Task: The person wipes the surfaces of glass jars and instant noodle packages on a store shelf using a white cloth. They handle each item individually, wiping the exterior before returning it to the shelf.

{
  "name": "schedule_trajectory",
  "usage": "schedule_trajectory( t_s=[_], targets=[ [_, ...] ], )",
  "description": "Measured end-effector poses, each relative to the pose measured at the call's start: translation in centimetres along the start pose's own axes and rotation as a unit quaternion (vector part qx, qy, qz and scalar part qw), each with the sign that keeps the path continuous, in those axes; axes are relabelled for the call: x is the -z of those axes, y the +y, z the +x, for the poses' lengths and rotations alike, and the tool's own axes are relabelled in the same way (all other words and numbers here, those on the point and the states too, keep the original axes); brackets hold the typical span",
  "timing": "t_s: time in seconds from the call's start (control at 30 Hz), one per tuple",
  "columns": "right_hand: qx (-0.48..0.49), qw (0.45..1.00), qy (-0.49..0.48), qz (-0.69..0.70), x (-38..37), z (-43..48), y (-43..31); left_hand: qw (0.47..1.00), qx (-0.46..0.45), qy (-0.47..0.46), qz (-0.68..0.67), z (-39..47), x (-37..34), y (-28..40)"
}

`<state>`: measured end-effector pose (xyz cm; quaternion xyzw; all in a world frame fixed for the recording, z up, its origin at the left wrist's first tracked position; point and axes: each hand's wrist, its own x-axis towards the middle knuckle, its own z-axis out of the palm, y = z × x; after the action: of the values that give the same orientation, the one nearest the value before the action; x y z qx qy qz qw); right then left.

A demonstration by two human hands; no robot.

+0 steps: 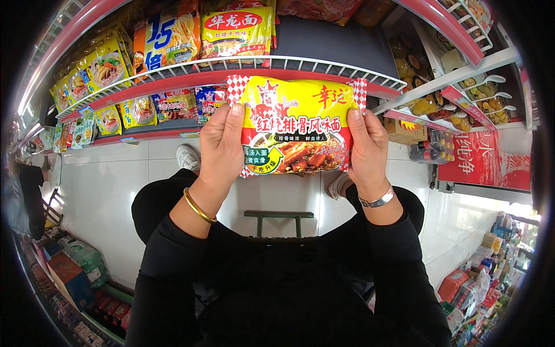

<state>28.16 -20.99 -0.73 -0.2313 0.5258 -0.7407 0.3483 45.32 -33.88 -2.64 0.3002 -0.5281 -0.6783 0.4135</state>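
Observation:
Between my two hands is a yellow and red packet of instant noodles point(299, 104), its printed front turned up towards me. My left hand point(223, 141) pinches its left side, thumb on the front and fingers behind. On the right side my right hand point(368, 143) grips it the same way. The packet is held level in front of the shelves, above my knees. It covers part of the red front edge of a shelf point(190, 93). A gold bangle circles my left wrist, a silver one my right.
More noodle packets point(236, 32) stand behind a white wire guard point(312, 63). Further packets point(175, 104) fill the lower shelf. Jars point(427, 104) and a pack of bottles point(433, 147) are at right. A metal stool frame point(279, 214) shows between my legs. Goods line the lower right floor.

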Motion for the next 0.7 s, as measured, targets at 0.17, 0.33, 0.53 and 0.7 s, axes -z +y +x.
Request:
schedule_trajectory(
  t_s=[0.17, 0.33, 0.53, 0.7],
  targets=[
    [0.010, 1.000, 0.001, -0.020, 0.2, 0.0, 0.1, 1.000, -0.002, -0.006, 0.005, 0.2, 0.3, -0.6],
    [-0.005, 1.000, 0.012, -0.007, 0.3, 0.3, 0.1, 0.999, 0.027, -0.027, 0.005, 0.1, 0.2, -0.9],
    [-0.038, 0.990, -0.035, -0.131, 3.3, 1.6, 0.2, 0.995, -0.008, 0.016, 0.098, 1.0, 1.0, -1.3],
    [-0.115, 0.945, -0.115, -0.285, 6.4, 1.8, 6.8, 0.997, -0.005, 0.014, 0.069, 0.9, 0.7, -0.3]
  ],
)
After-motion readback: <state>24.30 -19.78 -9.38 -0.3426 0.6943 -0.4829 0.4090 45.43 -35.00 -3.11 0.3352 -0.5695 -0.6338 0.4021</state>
